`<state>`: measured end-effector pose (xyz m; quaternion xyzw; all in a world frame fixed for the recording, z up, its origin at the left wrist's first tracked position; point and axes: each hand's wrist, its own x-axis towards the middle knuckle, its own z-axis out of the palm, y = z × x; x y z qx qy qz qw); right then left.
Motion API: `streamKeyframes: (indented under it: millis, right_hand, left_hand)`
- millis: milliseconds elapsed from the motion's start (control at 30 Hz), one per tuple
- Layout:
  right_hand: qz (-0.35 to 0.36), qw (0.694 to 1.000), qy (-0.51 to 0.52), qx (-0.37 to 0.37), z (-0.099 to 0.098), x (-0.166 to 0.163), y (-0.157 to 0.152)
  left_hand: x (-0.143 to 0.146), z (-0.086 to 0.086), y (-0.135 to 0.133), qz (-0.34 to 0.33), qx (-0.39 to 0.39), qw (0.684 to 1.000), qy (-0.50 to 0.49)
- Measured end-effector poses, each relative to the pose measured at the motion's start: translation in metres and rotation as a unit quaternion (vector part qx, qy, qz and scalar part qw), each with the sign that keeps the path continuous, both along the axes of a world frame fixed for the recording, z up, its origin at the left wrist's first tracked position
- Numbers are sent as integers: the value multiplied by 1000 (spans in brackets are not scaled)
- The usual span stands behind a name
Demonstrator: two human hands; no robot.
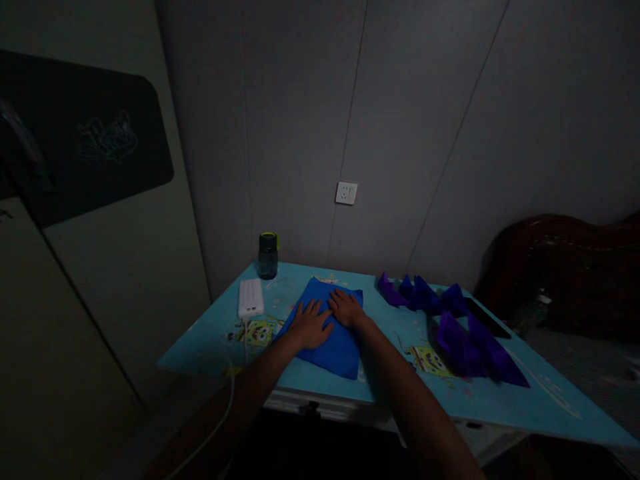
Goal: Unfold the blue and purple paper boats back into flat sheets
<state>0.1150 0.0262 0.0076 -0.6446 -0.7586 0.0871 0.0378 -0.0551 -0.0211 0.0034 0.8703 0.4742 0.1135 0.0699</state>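
Observation:
A sheet of blue paper (pixel 330 353) lies at a slant on the light blue table, near its front edge. Flat on the sheet's left part rests my left hand (pixel 310 325), fingers spread. My right hand (pixel 346 308) lies on the upper right part of the same sheet, a little farther from me, its fingers stretched out. The two hands are close together but apart. Parts of the paper are hidden beneath the hands and forearms.
Several folded purple and blue paper boats (pixel 460 343) stand at the right, beside a dark flat object (pixel 487 319). At the left are a white power bank (pixel 251 297) with a cable and a dark bottle (pixel 268 257). A wall socket (pixel 347 193) is behind the table (pixel 390 333).

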Motion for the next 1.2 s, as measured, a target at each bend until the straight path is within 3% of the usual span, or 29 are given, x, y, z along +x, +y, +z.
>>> streamKeyframes:
  millis: [133,333,500,1033,1133,1200]
  right_hand:
    - [-8,1000,0,12,-2,7,2]
    - [-151,988,2,36,-12,22,8]
    - [-205,978,5,41,-15,22,9]
    - [-195,979,30,41,-8,21,0]
    - [-174,978,40,104,-1,34,-12]
    - [-189,962,33,192,7,49,-23]
  left_hand:
    - [-1,-3,1,-1,4,1000,-13]
    - [-3,-8,3,-2,-1,999,-37]
    - [-3,-9,4,2,-12,999,-52]
    - [-1,-4,1,8,-12,999,-29]
    - [-1,-7,3,8,-17,1000,-23]
    - [0,-8,5,11,-23,1000,-17]
